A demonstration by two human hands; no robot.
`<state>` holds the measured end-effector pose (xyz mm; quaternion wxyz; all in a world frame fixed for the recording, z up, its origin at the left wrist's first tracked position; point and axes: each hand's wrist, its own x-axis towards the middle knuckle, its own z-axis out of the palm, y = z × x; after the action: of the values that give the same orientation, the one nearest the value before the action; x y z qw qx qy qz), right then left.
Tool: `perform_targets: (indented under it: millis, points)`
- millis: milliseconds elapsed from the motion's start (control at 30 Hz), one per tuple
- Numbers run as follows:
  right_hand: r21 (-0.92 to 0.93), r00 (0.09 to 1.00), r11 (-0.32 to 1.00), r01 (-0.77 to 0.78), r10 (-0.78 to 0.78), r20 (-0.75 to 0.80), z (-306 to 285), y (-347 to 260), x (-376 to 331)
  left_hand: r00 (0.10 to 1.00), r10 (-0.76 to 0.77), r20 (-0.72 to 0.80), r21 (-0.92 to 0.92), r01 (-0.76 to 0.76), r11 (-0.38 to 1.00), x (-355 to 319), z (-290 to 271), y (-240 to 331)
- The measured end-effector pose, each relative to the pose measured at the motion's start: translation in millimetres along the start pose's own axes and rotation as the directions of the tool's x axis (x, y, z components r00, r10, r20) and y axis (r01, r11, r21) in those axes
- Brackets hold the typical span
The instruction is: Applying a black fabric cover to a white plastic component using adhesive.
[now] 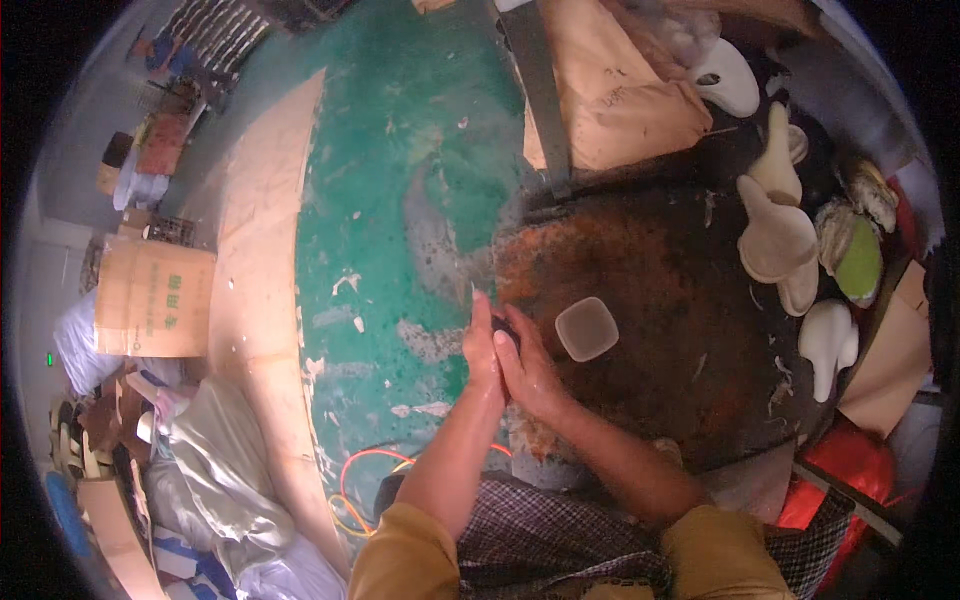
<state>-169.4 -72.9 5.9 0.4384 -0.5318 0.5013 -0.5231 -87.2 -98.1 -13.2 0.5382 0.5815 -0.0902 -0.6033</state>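
My left hand (481, 348) and my right hand (527, 368) are pressed together in front of me, near the edge of a rust-stained dark work surface (660, 390). Between the palms a small dark thing (508, 327) shows, too hidden to name. The left fingers point forward, and the right hand is closed over it from the side. Both hands look wet. Just right of them stands a square translucent plastic tub (587, 330); neither hand touches it.
Several pale saddle-shaped pads (778, 240) lie along the right, one with a green patch (862, 258). Brown paper (630, 110) lies beyond a metal post (537, 90). Left are a cardboard strip (262, 260), a carton (155, 300) and grey cloth sacks (225, 460). An orange hose (352, 462) crosses the green floor (370, 200).
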Motion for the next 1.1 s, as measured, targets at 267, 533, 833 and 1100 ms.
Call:
perform_targets:
  millis: [267, 533, 833, 1100]
  points:
    - [0.308, 0.892, 0.837, -0.452, 0.431, 0.136, -79, 10, 57, 0.749, 0.015, 0.662, -0.272, 0.222, 0.936, -31, 38, 28]
    - [0.300, 0.956, 0.916, -0.266, 0.290, -0.037, -65, -23, 42, 0.736, 0.083, 0.672, -0.194, 0.066, 0.979, -46, 44, 46]
    - [-0.290, 0.901, 0.867, 0.406, -0.325, 0.288, -14, -43, 37, 0.810, -0.024, 0.586, -0.267, 0.221, 0.938, -29, 1, 12]
    - [-0.309, 0.997, 0.948, 0.077, -0.064, 0.052, -38, 24, 102, 0.824, -0.109, 0.557, 0.186, 0.004, 0.983, -54, 16, 15]
